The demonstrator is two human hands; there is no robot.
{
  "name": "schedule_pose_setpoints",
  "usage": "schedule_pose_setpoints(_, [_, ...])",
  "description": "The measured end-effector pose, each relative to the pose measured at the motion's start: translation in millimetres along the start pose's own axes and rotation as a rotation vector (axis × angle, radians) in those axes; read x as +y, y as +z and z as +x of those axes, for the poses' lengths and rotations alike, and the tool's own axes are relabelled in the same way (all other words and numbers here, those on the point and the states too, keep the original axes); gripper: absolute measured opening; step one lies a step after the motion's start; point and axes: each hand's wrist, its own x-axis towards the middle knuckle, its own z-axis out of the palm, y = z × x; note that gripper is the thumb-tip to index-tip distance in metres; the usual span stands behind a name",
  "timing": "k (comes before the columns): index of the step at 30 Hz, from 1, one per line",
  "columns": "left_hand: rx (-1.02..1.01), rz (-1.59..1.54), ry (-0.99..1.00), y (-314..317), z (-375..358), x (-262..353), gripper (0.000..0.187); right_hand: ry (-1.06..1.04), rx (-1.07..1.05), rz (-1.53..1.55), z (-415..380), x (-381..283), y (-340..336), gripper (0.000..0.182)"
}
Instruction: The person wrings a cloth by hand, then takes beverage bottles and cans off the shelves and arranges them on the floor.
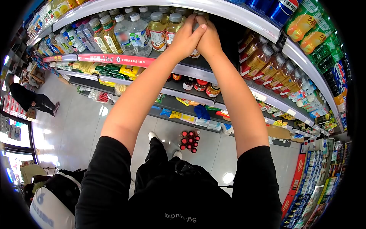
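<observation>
Both my arms stretch up to the upper shelf. My left hand (187,37) and my right hand (208,38) meet around a bottle (195,54) at the front of the shelf, its lower part showing below them. The fingers are wrapped round it and partly overlap. Just left of my hands stand bottles with grey caps and orange-white labels (158,34), then clear bottles (140,38). A dark gap in the shelf (225,28) lies right of my hands.
Several red-capped bottles (189,141) stand on the floor by my feet. Amber bottles (254,61) fill the shelf at right. Jars (200,86) sit one shelf lower. A person in black (23,95) stands at far left; a white-and-black shape (53,202) is at lower left.
</observation>
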Motion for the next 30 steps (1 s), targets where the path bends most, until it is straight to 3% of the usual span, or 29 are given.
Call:
schedule_pose_setpoints(4, [0.052,-0.038,-0.064,2.3,-14.8,5.0,0.056,0.047,0.004,-0.042,-12.3,-17.1,-7.6,0.033])
schedule_pose_setpoints(6, [0.069,-0.024,-0.07,3.1,-19.9,5.6,0.056,0.2,-0.106,-0.232,-18.0,-32.8,-19.4,0.029])
schedule_pose_setpoints(8, [0.064,-0.187,-0.225,4.5,-26.0,5.4,0.051,0.235,-0.18,-0.251,-16.9,-36.9,-25.2,0.028])
schedule_pose_setpoints(10, [0.072,-0.253,-0.245,8.9,-28.8,-5.3,0.052,0.27,-0.257,-0.268,-18.7,-35.6,-25.6,0.028])
schedule_pose_setpoints(12, [0.051,-0.337,-0.283,6.6,-33.6,4.0,0.051,0.081,-0.184,-0.214,-23.1,-26.4,-25.3,0.027])
schedule_pose_setpoints(16, [0.06,-0.341,-0.246,2.8,-39.8,31.0,0.048,-0.014,-0.053,-0.195,-30.8,-29.9,-40.3,0.03])
schedule_pose_setpoints(22, [0.132,-0.167,0.002,-9.4,-78.1,85.2,0.037,-0.265,0.208,-0.015,-44.7,-61.8,-84.4,0.028])
schedule_pose_setpoints(25, [0.108,-0.169,0.015,-19.2,-115.5,101.3,0.041,-0.208,0.13,0.11,-65.8,-88.1,-104.2,0.031])
schedule_pose_setpoints(30, [0.017,-0.344,-0.229,-22.1,-204.2,76.5,0.037,-0.148,-0.18,0.227,-136.9,-99.1,-91.2,0.036])
